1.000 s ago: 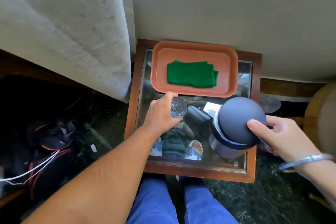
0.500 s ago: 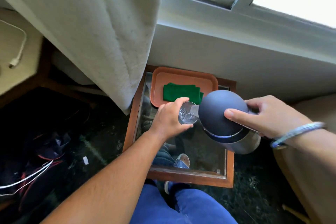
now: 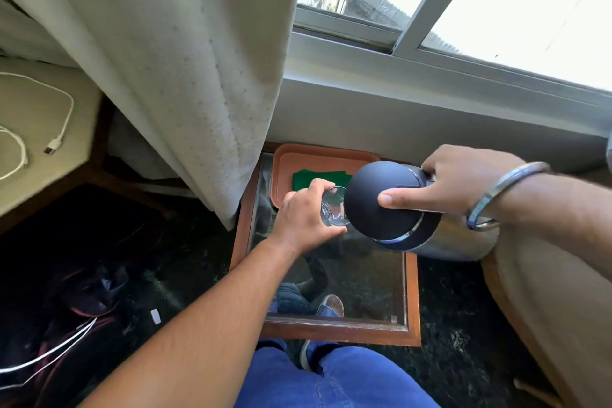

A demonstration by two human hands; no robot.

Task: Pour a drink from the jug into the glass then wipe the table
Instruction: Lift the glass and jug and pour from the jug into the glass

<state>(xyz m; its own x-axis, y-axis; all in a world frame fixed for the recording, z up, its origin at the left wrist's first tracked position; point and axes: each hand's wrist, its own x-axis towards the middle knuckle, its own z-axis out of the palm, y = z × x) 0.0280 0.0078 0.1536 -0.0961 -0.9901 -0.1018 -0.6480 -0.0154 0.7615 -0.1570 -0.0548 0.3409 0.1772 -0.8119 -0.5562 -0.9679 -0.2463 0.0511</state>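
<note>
My left hand (image 3: 303,219) grips a clear glass (image 3: 332,209) held above the glass-topped table (image 3: 410,295). My right hand (image 3: 460,185) holds a steel jug (image 3: 384,202) with a dark domed lid, my thumb pressed on the lid. The jug is tilted left, its front edge over the glass's rim. Liquid shows in the glass; the stream itself is hidden by the lid. A folded green cloth (image 3: 304,177) lies in an orange tray (image 3: 324,159) at the table's far end, partly hidden behind my hand and the jug.
A cream curtain (image 3: 185,60) hangs to the table's left corner. The window sill (image 3: 430,89) runs behind the tray. A padded seat (image 3: 556,291) stands to the right. A white cable (image 3: 49,129) lies on a surface at left, dark bags on the floor.
The jug and the glass have been lifted from the table, and the jug has tipped further left over the glass. The view has tilted up, showing more window.
</note>
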